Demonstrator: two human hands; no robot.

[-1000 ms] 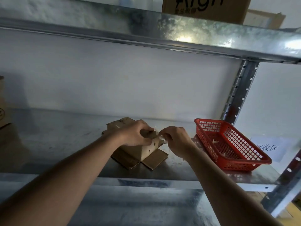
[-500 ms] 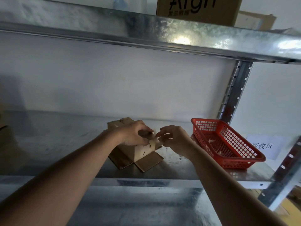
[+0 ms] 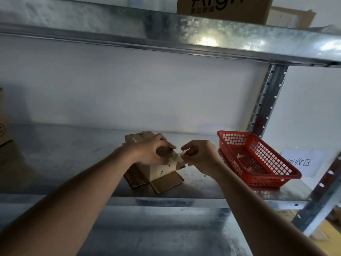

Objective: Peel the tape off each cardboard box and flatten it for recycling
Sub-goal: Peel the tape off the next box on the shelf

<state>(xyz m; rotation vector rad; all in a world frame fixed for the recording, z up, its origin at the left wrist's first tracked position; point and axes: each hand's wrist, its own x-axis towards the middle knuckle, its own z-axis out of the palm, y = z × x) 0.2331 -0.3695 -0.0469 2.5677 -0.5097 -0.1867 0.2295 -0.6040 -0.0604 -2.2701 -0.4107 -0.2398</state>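
Observation:
A small brown cardboard box [image 3: 162,169] stands on the metal shelf [image 3: 64,159], its lower flaps splayed flat in front. My left hand [image 3: 152,151] grips the top of the box and covers most of it. Just to its right, my right hand [image 3: 200,154] pinches a crumpled strip of clear tape [image 3: 176,156] that stretches from the box's upper right edge to my fingertips.
A red plastic mesh basket [image 3: 262,163] sits to the right on the shelf with a few scraps inside. A white paper label [image 3: 300,162] hangs beyond it. Another carton [image 3: 3,119] stands at the far left, and a printed box [image 3: 223,8] rests on the upper shelf.
My right hand has drawn slightly to the right, away from the box, pulling the tape strip out from under my left hand. The left hand stays on the box.

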